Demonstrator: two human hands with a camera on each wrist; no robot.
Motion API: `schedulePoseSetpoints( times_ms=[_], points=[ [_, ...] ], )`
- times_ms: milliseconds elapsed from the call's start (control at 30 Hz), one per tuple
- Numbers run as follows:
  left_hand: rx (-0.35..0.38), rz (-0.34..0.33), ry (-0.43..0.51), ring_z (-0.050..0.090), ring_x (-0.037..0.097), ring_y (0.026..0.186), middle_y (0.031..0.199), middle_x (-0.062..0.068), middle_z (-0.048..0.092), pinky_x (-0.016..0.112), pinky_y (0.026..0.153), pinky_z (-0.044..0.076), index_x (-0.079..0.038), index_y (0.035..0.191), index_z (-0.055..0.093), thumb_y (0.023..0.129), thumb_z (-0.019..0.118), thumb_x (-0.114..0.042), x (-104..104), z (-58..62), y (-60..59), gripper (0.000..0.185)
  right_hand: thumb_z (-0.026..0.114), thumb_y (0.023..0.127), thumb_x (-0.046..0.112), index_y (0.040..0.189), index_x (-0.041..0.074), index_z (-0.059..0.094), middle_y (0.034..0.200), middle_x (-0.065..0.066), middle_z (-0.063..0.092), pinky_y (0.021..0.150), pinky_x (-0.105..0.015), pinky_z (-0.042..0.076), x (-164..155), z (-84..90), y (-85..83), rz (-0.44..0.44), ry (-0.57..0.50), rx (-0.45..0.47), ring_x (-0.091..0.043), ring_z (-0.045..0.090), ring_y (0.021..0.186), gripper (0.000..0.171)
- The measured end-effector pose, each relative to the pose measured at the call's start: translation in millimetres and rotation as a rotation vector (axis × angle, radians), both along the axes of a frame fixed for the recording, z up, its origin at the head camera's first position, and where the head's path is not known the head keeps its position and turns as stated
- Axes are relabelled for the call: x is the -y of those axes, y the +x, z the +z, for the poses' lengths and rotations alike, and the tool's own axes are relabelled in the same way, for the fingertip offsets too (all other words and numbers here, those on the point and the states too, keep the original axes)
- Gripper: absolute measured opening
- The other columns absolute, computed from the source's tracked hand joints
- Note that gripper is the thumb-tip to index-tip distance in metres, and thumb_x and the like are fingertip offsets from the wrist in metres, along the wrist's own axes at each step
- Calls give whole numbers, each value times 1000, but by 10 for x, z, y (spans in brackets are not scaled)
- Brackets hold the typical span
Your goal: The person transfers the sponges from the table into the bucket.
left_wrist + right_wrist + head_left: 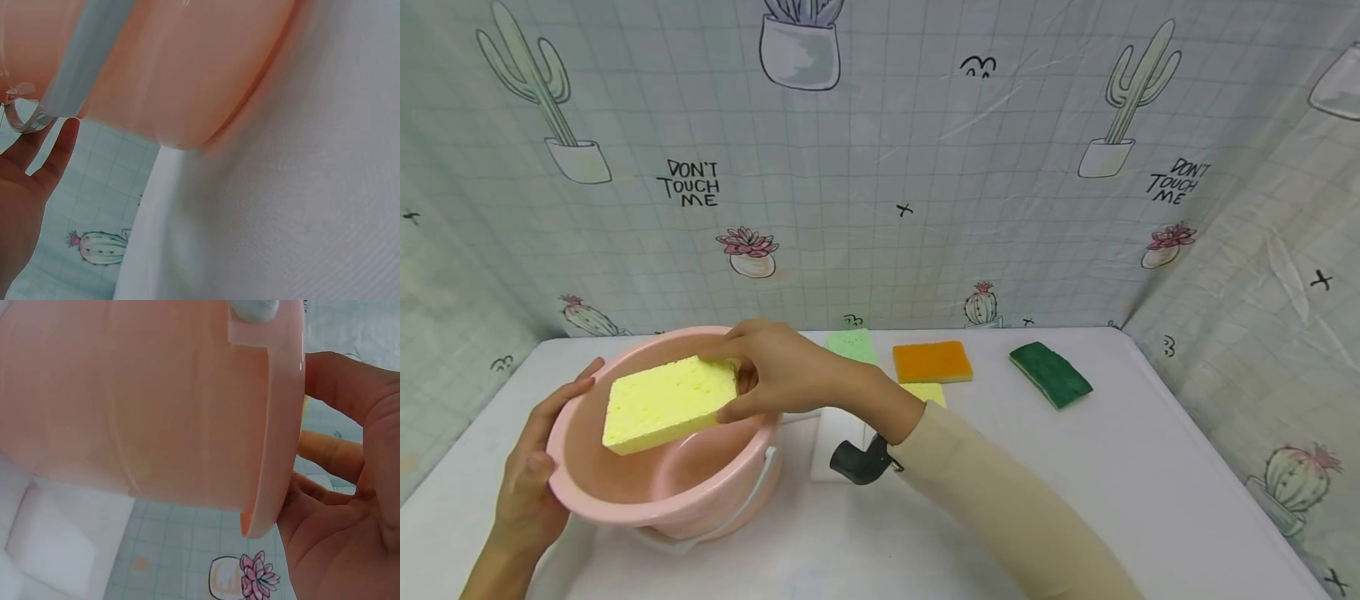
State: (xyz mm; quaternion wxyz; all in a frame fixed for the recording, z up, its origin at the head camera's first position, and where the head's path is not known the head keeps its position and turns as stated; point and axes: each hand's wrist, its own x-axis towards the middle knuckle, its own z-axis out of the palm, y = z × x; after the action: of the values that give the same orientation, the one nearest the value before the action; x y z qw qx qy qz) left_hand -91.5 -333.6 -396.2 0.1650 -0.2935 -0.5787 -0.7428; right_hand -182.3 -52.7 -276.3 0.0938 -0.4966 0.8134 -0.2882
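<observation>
My right hand (782,367) pinches a thick yellow sponge (670,400) at its right end, thumb in front and fingers over the top edge. The sponge is held at a slant over the mouth of a pink plastic bucket (647,510). On the bucket's left side, my left hand (531,483) holds the rim. The left wrist view shows fingers (59,153) near the joint of the pale handle (94,56). In the right wrist view the bucket wall (169,412) hides most of the sponge.
Right of the bucket on the white table (1150,500) lie a light green sponge (852,345), an orange sponge (932,362), a partly hidden yellow piece (928,392) and a dark green pad (1050,373). A white flat piece (835,442) lies beneath my right wrist. A printed curtain (880,167) stands behind.
</observation>
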Motion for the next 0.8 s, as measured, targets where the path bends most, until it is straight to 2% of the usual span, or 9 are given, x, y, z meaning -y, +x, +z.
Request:
schedulePoseSetpoints(
  times_ms=[133,233,333,567,667,800],
  points=[
    [30,14,-11,13,21,144,157,12,19,20,106,28,5,145,27,96,44,-19,-1,1,11,58,79,79,27,136,11,55,92,6,55,77,-10,35,83,17,-9,-4,78,-76,-3,45,93,64],
    [38,20,-12,13,21,144,157,12,20,20,105,30,5,145,27,96,44,-18,-5,4,15,57,79,79,26,131,10,58,85,5,55,75,-10,35,140,16,-18,2,91,-77,-3,46,89,58],
    [22,18,-13,14,22,143,156,13,20,20,105,30,6,145,27,96,43,-17,-8,10,2,57,79,79,25,123,11,62,85,4,54,70,-10,38,191,15,-29,0,96,-72,-4,46,85,49],
    [15,26,-18,15,22,143,156,13,21,20,104,32,6,144,28,95,43,-17,0,28,-6,56,78,79,26,122,11,63,84,6,56,69,-11,38,263,37,-43,-27,126,-51,-4,47,82,48],
    [13,27,-23,16,22,143,156,14,21,20,104,33,7,144,28,96,44,-18,9,35,-9,57,78,79,25,108,12,65,82,4,55,67,-12,39,277,52,-46,-19,130,-53,-5,48,81,35],
    [15,31,-26,16,23,143,156,14,21,20,103,33,6,144,28,96,45,-19,21,42,-15,57,77,79,25,101,12,64,93,4,53,70,-11,39,297,67,-48,-19,149,-74,-6,46,90,29]
  ],
)
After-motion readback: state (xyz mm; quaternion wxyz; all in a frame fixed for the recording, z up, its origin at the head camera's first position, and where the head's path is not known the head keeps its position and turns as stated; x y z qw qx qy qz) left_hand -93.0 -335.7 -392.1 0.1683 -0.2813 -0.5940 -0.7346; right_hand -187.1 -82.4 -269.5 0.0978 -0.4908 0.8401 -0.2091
